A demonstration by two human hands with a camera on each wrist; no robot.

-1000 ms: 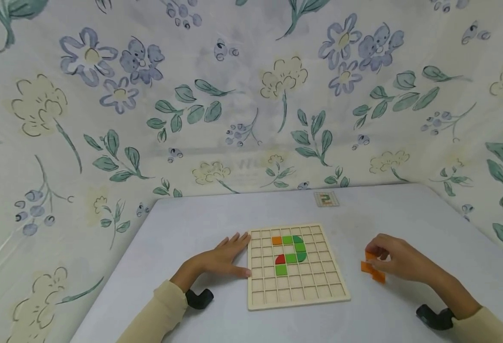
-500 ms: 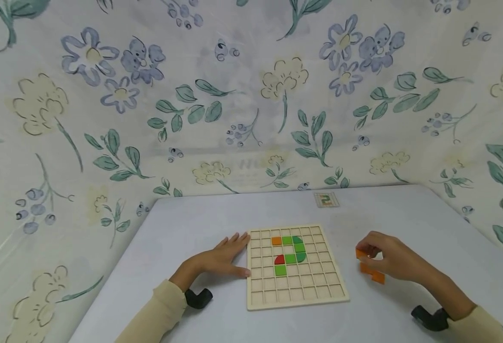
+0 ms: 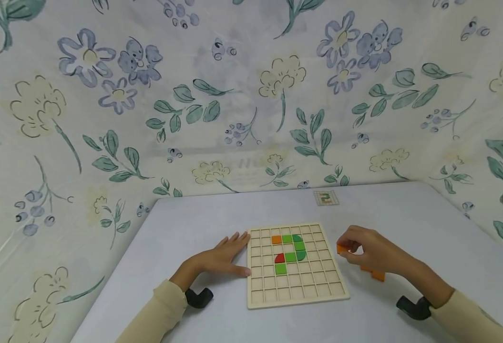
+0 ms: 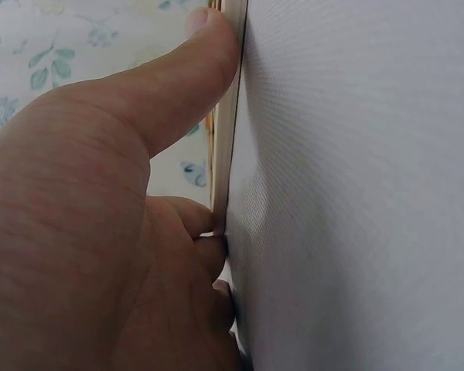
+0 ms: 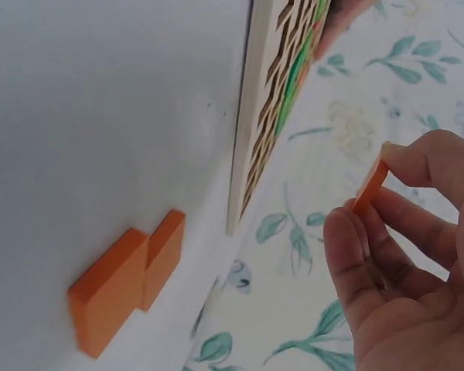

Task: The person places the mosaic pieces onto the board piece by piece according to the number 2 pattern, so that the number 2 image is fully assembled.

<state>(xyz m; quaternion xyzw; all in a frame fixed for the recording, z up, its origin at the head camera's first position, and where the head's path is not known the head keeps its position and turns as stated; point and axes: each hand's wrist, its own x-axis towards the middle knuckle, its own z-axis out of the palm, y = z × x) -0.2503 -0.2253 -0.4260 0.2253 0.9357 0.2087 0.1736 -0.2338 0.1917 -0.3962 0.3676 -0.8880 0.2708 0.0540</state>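
A wooden grid board (image 3: 298, 286) lies mid-table, with green, dark green, red and orange tiles set in some of its cells. My left hand (image 3: 223, 259) rests flat at the board's left edge, fingers spread, the thumb (image 4: 185, 81) touching the frame in the left wrist view. Just off the board's right side, my right hand (image 3: 373, 250) pinches an orange tile (image 5: 370, 185) between thumb and fingertips, lifted above the table. Two more orange tiles (image 5: 112, 290) lie on the table below that hand, partly covered by it in the head view.
A small card (image 3: 326, 198) printed with a coloured grid pattern lies near the table's back edge. Behind the white table (image 3: 208, 209) hangs a floral-patterned cloth (image 3: 242, 95). Dark curved wrist devices (image 3: 414, 308) sit at both wrists.
My right hand has picked the orange tile up from the group and carried it left toward the board. The left hand and the board's tiles stay as they were.
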